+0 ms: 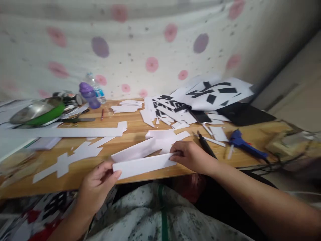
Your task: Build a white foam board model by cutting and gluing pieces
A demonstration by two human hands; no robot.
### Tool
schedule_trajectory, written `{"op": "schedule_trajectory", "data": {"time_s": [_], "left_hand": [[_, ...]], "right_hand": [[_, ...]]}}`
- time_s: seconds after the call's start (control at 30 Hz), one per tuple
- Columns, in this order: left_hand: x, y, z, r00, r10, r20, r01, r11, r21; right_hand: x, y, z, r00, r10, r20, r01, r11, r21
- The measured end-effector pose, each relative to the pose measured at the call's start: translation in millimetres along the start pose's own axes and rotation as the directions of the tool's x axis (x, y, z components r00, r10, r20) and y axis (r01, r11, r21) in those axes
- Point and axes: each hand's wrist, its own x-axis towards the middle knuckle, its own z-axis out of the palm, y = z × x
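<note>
A folded strip of white card (144,166) stands on its edge near the table's front. My left hand (99,179) pinches its left end between thumb and fingers. At its right end, my right hand (189,155) grips the card with thumb and fingertips. Behind the front strip a second white panel (135,149) slants away, meeting it near my left hand. Just beyond my right hand lies a flat white cut-out (167,137). A black-handled knife or pen-like tool (206,144) rests beside my right wrist.
A blue glue gun (247,144) lies at the right with its cord. White cut-outs (67,160) and a long white strip (75,132) are at left. Black and white scraps (173,110) pile at the back. A green-rimmed pan (37,113), purple bottle (89,95) and clear bottle (99,92) stand back left.
</note>
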Motion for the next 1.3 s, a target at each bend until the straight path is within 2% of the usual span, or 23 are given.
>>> {"op": "schedule_trajectory", "data": {"time_s": [0.03, 0.07, 0.13, 0.2, 0.27, 0.3, 0.33, 0.37, 0.4, 0.43, 0.47, 0.57, 0.67, 0.77, 0.87, 0.93, 0.97, 1.0, 1.03, 1.1, 1.2, 1.3], "left_hand": [[2, -1, -3.1, 0.997, 0.005, 0.080, -0.015, 0.992, 0.126], [4, -1, -3.5, 0.979, 0.001, 0.206, -0.047, 0.975, 0.219], [6, 3, 2.8, 0.895, -0.052, 0.443, -0.118, 0.930, 0.348], [5, 7, 16.0, 0.808, -0.133, 0.574, -0.145, 0.899, 0.413], [3, 11, 31.7, 0.771, -0.200, 0.605, -0.105, 0.896, 0.430], [3, 12, 39.3, 0.765, -0.218, 0.606, -0.070, 0.908, 0.413], [2, 12, 46.3, 0.762, -0.227, 0.606, -0.026, 0.925, 0.379], [1, 12, 52.7, 0.765, -0.229, 0.602, 0.026, 0.945, 0.326], [0, 11, 58.5, 0.771, -0.228, 0.594, 0.088, 0.963, 0.255], [0, 10, 64.0, 0.779, -0.233, 0.583, 0.160, 0.972, 0.175], [-1, 9, 69.4, 0.778, -0.247, 0.578, 0.237, 0.967, 0.093], [-5, 6, 86.1, 0.745, -0.286, 0.603, 0.425, 0.900, -0.098], [-14, 9, 103.7, 0.673, -0.281, 0.684, 0.519, 0.839, -0.165], [-25, 16, 118.6, 0.643, -0.278, 0.714, 0.581, 0.784, -0.218], [-32, 22, 127.9, 0.621, -0.280, 0.733, 0.623, 0.743, -0.244], [-34, 23, 132.0, 0.596, -0.266, 0.758, 0.635, 0.733, -0.243], [-35, 23, 134.0, 0.582, -0.254, 0.773, 0.637, 0.733, -0.239], [-36, 22, 136.2, 0.561, -0.237, 0.793, 0.641, 0.731, -0.235], [-37, 20, 138.6, 0.538, -0.219, 0.814, 0.645, 0.729, -0.230], [-41, 17, 143.4, 0.492, -0.184, 0.851, 0.658, 0.719, -0.224], [-51, 13, 148.6, 0.446, -0.144, 0.884, 0.670, 0.709, -0.222], [-59, 12, 148.9, 0.388, -0.126, 0.913, 0.713, 0.669, -0.210]], "right_hand": [[1, 0, -3, 0.999, -0.036, -0.013, 0.036, 0.999, -0.018], [2, 0, -6, 0.997, -0.077, -0.021, 0.076, 0.996, -0.040], [2, 0, -12, 0.987, -0.157, -0.024, 0.154, 0.985, -0.082], [-2, 4, -25, 0.981, -0.194, -0.017, 0.191, 0.976, -0.101], [-13, 17, -46, 0.988, -0.147, -0.055, 0.138, 0.981, -0.139], [-20, 27, -60, 0.992, -0.076, -0.099, 0.057, 0.981, -0.185], [-30, 41, -74, 0.983, 0.031, -0.180, -0.081, 0.957, -0.278], [-40, 56, -88, 0.937, 0.175, -0.302, -0.290, 0.871, -0.397], [-52, 72, -100, 0.858, 0.331, -0.393, -0.501, 0.712, -0.493], [-63, 89, -109, 0.800, 0.411, -0.437, -0.596, 0.623, -0.506], [-73, 106, -116, 0.766, 0.467, -0.442, -0.643, 0.574, -0.507], [-95, 145, -117, 0.699, 0.583, -0.415, -0.711, 0.503, -0.491], [-101, 163, -109, 0.677, 0.598, -0.428, -0.734, 0.513, -0.445], [-107, 164, -111, 0.675, 0.560, -0.481, -0.735, 0.573, -0.364], [-120, 152, -117, 0.631, 0.534, -0.563, -0.745, 0.619, -0.247], [-130, 137, -117, 0.606, 0.521, -0.601, -0.710, 0.695, -0.114], [-133, 128, -114, 0.606, 0.507, -0.614, -0.651, 0.759, -0.015], [-135, 117, -110, 0.617, 0.484, -0.620, -0.493, 0.853, 0.174], [-136, 106, -104, 0.646, 0.469, -0.602, -0.316, 0.882, 0.349], [-133, 84, -90, 0.724, 0.447, -0.526, -0.086, 0.815, 0.574], [-122, 57, -67, 0.841, 0.389, -0.376, -0.003, 0.699, 0.716], [-111, 42, -49, 0.891, 0.354, -0.285, -0.027, 0.667, 0.744]]}}
